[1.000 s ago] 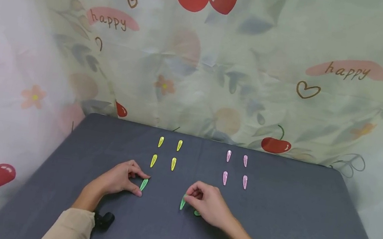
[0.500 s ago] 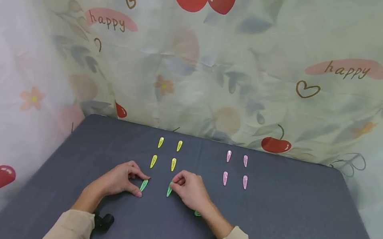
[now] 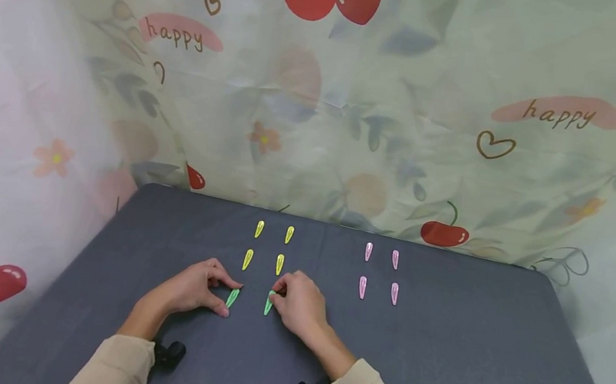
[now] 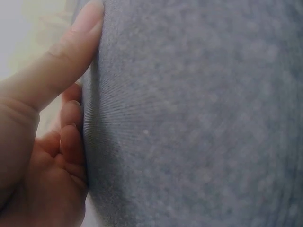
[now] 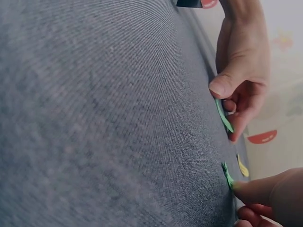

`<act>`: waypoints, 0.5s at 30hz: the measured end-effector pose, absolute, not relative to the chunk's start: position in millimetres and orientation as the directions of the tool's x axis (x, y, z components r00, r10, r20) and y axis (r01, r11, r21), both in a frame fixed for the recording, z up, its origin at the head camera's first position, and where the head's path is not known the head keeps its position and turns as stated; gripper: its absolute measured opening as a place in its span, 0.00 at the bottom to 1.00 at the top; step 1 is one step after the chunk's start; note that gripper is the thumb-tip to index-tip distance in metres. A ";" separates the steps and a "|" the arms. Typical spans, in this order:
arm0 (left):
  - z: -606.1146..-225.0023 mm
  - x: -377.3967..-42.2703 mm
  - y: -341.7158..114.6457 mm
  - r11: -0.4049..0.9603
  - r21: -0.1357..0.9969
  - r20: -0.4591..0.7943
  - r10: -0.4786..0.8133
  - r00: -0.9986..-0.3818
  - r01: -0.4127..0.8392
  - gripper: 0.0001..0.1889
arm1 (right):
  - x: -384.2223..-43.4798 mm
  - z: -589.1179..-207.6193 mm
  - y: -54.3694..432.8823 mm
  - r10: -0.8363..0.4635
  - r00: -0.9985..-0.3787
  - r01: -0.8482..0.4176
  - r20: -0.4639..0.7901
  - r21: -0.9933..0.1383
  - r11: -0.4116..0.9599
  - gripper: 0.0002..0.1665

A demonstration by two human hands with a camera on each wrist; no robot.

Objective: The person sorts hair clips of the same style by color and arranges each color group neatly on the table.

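Two green snap hair clips lie side by side in the head view. My left hand (image 3: 193, 287) holds the left green hair clip (image 3: 232, 297) between thumb and index finger, one at each end. The right green hair clip (image 3: 268, 303) is pinched at its upper end by my right hand (image 3: 301, 308). Its lower end points toward me. In the right wrist view, both the left clip (image 5: 224, 116) and the right clip (image 5: 227, 176) are at the cloth surface. The left wrist view shows the thumb (image 4: 61, 64) against the cloth, with its clip hidden.
Several yellow hair clips (image 3: 279, 265) lie in two rows just beyond my hands. Several pink hair clips (image 3: 362, 287) form a similar block farther right. The dark grey table (image 3: 456, 354) meets a printed cloth backdrop (image 3: 339, 131) at its far edge.
My right hand has moved left with its green clip, bringing it beside the left one. My left hand has stayed put. Another green clip, seen earlier by the right hand, is now hidden.
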State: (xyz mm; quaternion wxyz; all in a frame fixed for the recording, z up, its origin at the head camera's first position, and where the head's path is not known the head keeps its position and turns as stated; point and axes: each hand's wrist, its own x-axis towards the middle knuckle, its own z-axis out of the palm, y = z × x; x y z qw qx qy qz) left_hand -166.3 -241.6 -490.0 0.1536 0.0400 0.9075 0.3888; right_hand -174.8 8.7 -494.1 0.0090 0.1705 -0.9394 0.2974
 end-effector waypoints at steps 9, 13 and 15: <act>-489.6 -166.4 -240.6 0.692 0.721 -0.250 0.197 -0.948 -0.046 0.26 | -172.3 -491.1 10.4 -0.318 -0.937 -0.345 0.147 -0.545 0.764 0.08; -489.9 -166.4 -240.7 0.693 0.718 -0.262 0.192 -0.946 -0.058 0.26 | -170.1 -485.9 13.2 -0.307 -0.931 -0.364 0.195 -0.506 0.782 0.17; -489.8 -166.2 -240.8 0.695 0.717 -0.265 0.190 -0.945 -0.061 0.26 | -169.2 -482.8 15.6 -0.317 -0.923 -0.384 0.219 -0.471 0.794 0.23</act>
